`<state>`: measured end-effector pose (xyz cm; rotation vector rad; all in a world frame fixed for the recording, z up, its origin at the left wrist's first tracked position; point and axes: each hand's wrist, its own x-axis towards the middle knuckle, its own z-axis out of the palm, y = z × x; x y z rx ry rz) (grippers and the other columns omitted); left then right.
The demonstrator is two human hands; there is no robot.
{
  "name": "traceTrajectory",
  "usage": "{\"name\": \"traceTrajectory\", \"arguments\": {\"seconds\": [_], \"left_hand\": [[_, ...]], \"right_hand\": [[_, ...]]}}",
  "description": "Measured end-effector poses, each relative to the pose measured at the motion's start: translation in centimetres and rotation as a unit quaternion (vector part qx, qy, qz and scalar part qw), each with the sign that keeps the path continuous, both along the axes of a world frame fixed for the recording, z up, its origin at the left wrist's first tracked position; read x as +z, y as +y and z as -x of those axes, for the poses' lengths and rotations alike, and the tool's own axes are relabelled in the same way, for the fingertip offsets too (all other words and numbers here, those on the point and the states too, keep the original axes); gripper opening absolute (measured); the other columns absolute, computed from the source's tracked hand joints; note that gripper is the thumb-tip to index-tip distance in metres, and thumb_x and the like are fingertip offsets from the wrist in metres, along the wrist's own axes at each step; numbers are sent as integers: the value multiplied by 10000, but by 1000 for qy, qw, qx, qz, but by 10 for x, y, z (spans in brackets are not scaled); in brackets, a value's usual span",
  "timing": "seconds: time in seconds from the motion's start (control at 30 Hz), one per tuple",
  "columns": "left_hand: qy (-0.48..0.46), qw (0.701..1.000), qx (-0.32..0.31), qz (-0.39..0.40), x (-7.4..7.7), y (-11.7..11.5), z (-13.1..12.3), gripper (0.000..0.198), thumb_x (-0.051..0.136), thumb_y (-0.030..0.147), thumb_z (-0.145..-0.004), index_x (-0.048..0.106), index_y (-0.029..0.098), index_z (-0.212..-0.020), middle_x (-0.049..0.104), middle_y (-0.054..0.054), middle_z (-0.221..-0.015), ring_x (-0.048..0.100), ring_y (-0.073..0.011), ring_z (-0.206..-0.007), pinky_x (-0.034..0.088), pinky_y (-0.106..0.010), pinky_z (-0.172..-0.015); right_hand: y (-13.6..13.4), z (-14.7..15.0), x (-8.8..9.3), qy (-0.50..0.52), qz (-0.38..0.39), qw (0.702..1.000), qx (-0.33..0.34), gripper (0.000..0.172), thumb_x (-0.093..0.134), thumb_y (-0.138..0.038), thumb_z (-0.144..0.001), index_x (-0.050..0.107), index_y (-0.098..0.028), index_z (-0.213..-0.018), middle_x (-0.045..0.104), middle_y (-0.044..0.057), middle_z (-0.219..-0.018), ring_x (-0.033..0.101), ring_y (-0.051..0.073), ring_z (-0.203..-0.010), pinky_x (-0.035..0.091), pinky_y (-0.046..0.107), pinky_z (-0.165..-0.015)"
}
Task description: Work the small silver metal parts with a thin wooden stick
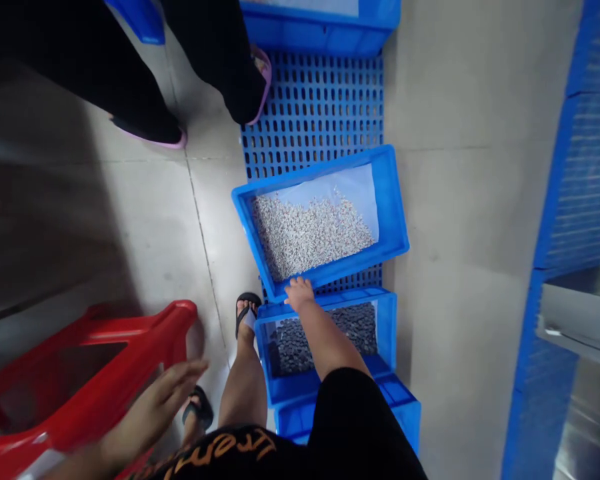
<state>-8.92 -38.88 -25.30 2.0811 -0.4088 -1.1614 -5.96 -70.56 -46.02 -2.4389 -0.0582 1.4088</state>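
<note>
My right hand (299, 293) reaches down from a black sleeve and curls its fingers over the near rim of a blue plastic bin (394, 200) that holds small whitish pellets (310, 233). That bin sits tilted on a blue slatted pallet (313, 107). Just below my forearm is a second blue bin (386, 333) filled with dark pellets (293, 347). My left hand (163, 400), blurred, has its fingers stretched out flat, holds nothing, and hovers at the edge of a red plastic stool (130, 340).
Another person's legs in black trousers and pink-soled slippers (170, 137) stand at the top, one foot on the pallet. More blue bins (320, 27) lie beyond. My sandalled feet (247, 310) stand on the grey concrete floor. Blue racking (580, 200) lines the right.
</note>
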Motion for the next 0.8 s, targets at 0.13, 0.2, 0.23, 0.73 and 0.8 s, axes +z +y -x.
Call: {"name": "traceTrajectory", "arguments": {"seconds": [0.13, 0.2, 0.23, 0.73, 0.8], "left_hand": [[81, 993, 79, 35, -66, -67, -49, 327, 412, 351, -891, 620, 226, -1110, 645, -66, -1111, 596, -247, -1025, 503, -382, -902], [89, 992, 92, 21, -120, -108, -81, 340, 407, 335, -899, 614, 175, -1117, 650, -87, -1068, 608, -226, -976, 497, -377, -896], [88, 991, 102, 7, -147, -125, -95, 332, 426, 323, -899, 609, 153, -1118, 647, -96, -1067, 595, -231, -1002, 474, -402, -923], [178, 902, 388, -72, -289, -195, -70, 338, 534, 362, -873, 573, 183, -1157, 476, -107, -1341, 430, -271, -1230, 311, -531, -1036], [211, 877, 431, -31, -288, -197, -66, 339, 518, 377, -881, 572, 180, -1151, 520, -108, -1289, 493, -253, -1164, 373, -506, -994]], "right_hand": [[20, 32, -5, 17, -25, 997, -65, 340, 608, -461, -799, 646, -189, -998, 603, 68, -1102, 483, 227, -1108, 320, 410, -991], [20, 30, -16, -7, -10, 991, -132, 359, 558, -455, -831, 630, -219, -1091, 595, 74, -1135, 467, 219, -1137, 320, 354, -995], [17, 26, -23, -28, 9, 985, -172, 383, 510, -439, -860, 597, -225, -1166, 561, 83, -1204, 426, 223, -1189, 299, 341, -1016], [40, 2, -101, -158, 50, 786, -596, 351, 502, -313, -807, 641, -207, -1112, 558, 111, -1206, 434, 249, -1183, 254, 454, -1059], [48, 3, -103, -159, 16, 752, -640, 332, 499, -319, -798, 656, -197, -1063, 623, 89, -1106, 508, 212, -1093, 341, 396, -1013]]}}
